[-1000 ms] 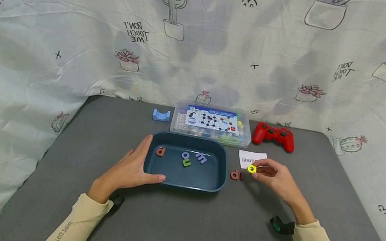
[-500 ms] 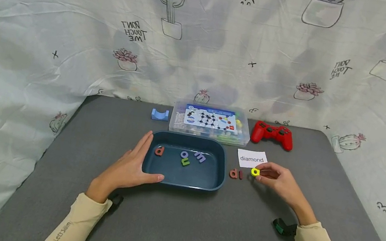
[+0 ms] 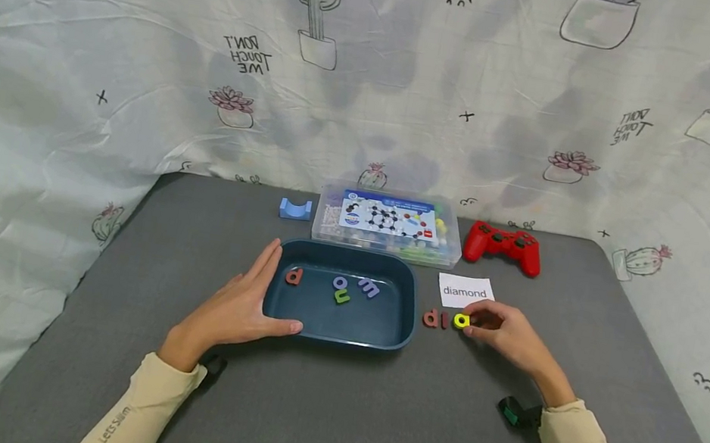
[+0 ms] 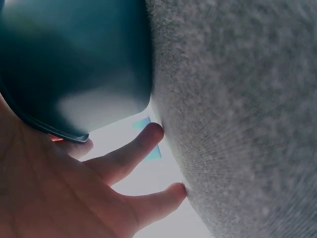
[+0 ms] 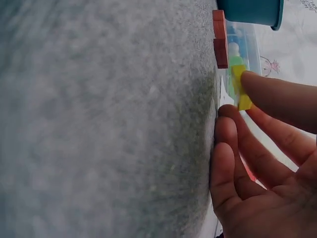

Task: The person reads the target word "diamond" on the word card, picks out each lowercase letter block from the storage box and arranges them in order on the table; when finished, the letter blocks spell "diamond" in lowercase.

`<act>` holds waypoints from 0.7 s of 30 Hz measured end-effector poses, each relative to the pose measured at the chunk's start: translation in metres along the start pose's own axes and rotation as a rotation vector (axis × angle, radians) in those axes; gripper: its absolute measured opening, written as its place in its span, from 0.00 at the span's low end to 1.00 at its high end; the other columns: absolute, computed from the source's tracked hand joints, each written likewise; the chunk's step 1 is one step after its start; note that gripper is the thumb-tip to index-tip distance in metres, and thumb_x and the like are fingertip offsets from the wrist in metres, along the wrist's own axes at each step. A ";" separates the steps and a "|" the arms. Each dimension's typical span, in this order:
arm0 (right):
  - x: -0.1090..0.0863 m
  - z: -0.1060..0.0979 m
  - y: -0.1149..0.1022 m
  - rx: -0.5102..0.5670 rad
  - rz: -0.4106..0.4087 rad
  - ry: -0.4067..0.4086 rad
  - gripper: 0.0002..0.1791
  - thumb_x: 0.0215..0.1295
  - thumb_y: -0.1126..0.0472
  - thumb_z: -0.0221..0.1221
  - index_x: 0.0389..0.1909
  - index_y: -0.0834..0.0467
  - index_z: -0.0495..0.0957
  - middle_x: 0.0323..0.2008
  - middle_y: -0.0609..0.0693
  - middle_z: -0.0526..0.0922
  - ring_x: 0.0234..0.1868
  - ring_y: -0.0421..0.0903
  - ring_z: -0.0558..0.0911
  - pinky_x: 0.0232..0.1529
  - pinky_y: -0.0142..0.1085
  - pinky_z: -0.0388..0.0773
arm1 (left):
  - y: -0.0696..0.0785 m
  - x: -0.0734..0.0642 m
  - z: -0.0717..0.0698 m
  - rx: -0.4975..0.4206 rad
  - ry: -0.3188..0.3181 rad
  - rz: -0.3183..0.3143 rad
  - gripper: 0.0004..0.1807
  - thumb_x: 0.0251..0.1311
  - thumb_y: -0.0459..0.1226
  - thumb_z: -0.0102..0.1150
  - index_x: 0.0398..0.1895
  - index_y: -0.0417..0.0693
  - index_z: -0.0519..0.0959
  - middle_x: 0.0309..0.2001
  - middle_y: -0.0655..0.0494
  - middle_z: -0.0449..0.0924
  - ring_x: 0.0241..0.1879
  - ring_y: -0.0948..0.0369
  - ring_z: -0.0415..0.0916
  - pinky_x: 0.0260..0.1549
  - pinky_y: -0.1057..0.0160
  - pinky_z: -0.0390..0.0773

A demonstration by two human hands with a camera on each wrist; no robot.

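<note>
My right hand [image 3: 506, 336] pinches a yellow letter "a" [image 3: 461, 321] between thumb and finger, low over the table. In the right wrist view this yellow letter [image 5: 241, 84] is seen edge-on, and other fingertips touch the cloth. Just left of it lie a reddish-brown "d" [image 3: 430, 318] and "i" [image 3: 444, 320], under a white card [image 3: 465, 291] printed "diamond". My left hand [image 3: 239, 304] rests with spread, straight fingers along the left end of a dark blue tray [image 3: 337, 341], thumb over its near rim. Inside are a red "d" [image 3: 294, 276], purple "o" [image 3: 340, 282], green "n" [image 3: 341, 296] and purple "m" [image 3: 369, 288].
Behind the tray stands a clear plastic box [image 3: 389, 225] with a molecule-picture label. A red game controller [image 3: 502, 248] lies to its right, a small blue curved block [image 3: 295, 209] to its left. A patterned cloth [image 3: 375, 87] hangs behind the grey table [image 3: 326, 416].
My right hand moved the yellow letter slightly right, then back left and down beside the "i". The word on the card came fully into sight. My left hand and the tray stayed put.
</note>
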State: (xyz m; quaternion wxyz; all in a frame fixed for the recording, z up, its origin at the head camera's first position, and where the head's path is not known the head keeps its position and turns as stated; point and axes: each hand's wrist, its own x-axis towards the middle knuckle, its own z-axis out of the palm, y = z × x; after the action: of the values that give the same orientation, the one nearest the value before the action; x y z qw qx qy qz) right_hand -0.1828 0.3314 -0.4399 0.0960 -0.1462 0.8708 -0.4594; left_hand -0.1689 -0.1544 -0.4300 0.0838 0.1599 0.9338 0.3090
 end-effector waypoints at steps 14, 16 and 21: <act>0.006 -0.002 0.003 -0.048 -0.048 -0.066 0.14 0.67 0.69 0.71 0.53 0.62 0.84 0.45 0.54 0.83 0.45 0.50 0.78 0.43 0.34 0.77 | 0.004 0.000 0.000 -0.008 0.000 -0.006 0.75 0.56 0.66 0.74 0.89 0.45 0.33 0.88 0.49 0.27 0.82 0.36 0.47 0.71 0.22 0.48; 0.006 -0.001 0.004 -0.056 -0.061 -0.068 0.14 0.67 0.69 0.71 0.52 0.62 0.84 0.45 0.54 0.82 0.44 0.50 0.77 0.43 0.34 0.76 | 0.003 0.000 0.000 -0.007 0.000 -0.005 0.74 0.57 0.65 0.74 0.88 0.45 0.33 0.88 0.48 0.27 0.82 0.36 0.46 0.71 0.22 0.47; 0.007 0.000 0.006 -0.063 -0.073 -0.061 0.14 0.66 0.70 0.72 0.51 0.63 0.85 0.43 0.53 0.81 0.43 0.49 0.77 0.42 0.33 0.76 | 0.002 0.001 0.001 -0.001 -0.002 -0.001 0.74 0.58 0.66 0.73 0.88 0.43 0.33 0.88 0.47 0.27 0.83 0.36 0.44 0.71 0.22 0.45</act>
State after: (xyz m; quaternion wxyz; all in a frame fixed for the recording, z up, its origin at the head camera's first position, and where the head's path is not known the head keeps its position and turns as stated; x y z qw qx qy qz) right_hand -0.1905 0.3317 -0.4449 0.1008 -0.1947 0.8757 -0.4302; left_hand -0.1688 -0.1518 -0.4294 0.0849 0.1598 0.9336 0.3092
